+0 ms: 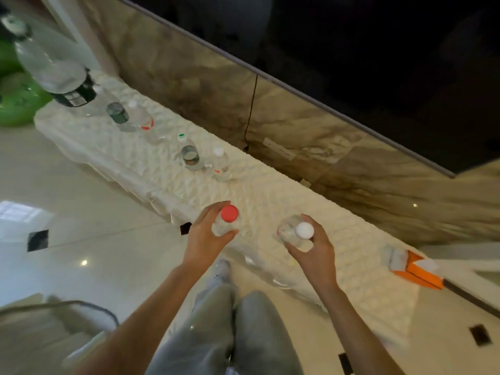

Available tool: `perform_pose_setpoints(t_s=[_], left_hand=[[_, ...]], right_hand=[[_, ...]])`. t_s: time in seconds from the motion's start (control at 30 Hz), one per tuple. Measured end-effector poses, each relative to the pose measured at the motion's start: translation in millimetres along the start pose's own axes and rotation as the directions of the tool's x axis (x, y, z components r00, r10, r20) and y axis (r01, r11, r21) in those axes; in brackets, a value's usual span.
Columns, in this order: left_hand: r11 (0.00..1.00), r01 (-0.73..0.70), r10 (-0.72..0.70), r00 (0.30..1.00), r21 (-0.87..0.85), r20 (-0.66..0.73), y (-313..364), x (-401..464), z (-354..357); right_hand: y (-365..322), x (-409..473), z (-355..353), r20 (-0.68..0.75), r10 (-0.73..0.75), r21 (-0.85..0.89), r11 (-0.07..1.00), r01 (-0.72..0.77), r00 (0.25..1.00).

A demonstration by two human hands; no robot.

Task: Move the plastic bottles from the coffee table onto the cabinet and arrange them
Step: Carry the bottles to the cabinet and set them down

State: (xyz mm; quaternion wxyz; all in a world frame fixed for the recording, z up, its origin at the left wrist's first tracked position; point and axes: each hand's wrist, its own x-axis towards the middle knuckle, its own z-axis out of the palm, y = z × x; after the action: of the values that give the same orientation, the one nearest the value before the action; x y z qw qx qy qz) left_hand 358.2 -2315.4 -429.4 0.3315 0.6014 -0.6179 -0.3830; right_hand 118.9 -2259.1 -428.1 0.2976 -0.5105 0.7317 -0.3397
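Note:
My left hand (pixel 204 238) grips a clear plastic bottle with a red cap (pixel 229 213) over the near edge of the white textured cabinet top (pixel 270 196). My right hand (pixel 313 246) grips a second clear bottle with a white cap (pixel 304 230), also above the cabinet. Both bottles point upward toward the camera. Farther left on the cabinet stand several clear bottles: one with a white cap (pixel 220 163), one with a green-and-white cap (pixel 189 152), another white-capped one (pixel 140 115) and a dark-labelled one (pixel 117 113).
A large water jug on a black dispenser (pixel 54 60) stands at the cabinet's far left end. An orange and white box (pixel 414 269) lies at the right end. A dark TV screen (pixel 378 63) hangs above on the marble wall. A green ball (pixel 16 104) sits on the floor.

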Motion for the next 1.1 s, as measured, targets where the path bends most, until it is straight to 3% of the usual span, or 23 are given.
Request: perform_pose_setpoints(t_s=[0.23,0.53,0.83,1.1], left_hand=[[0.995,-0.021,0.011,0.995,0.1,0.101,-23.2,84.2,62.3],[0.987,0.05,-0.066,0.992,0.152,0.103,-68.5,149.1,134.2],[0.986,0.086,-0.101,0.99,0.145,0.101,-116.0,172.0,171.9],[0.983,0.034,-0.063,0.985,0.178,0.16,-129.6,164.9,180.2]], right_hand=[[32.3,66.5,11.7,-0.045,0.075,-0.029,0.997,-0.076,0.996],[99.4,146.0,44.2,0.114,0.082,-0.061,0.995,-0.075,0.99],[153.3,187.2,81.0,0.2,0.097,-0.113,0.991,-0.075,0.975],[167.1,194.4,98.2,0.252,0.09,-0.121,0.991,-0.061,0.964]])
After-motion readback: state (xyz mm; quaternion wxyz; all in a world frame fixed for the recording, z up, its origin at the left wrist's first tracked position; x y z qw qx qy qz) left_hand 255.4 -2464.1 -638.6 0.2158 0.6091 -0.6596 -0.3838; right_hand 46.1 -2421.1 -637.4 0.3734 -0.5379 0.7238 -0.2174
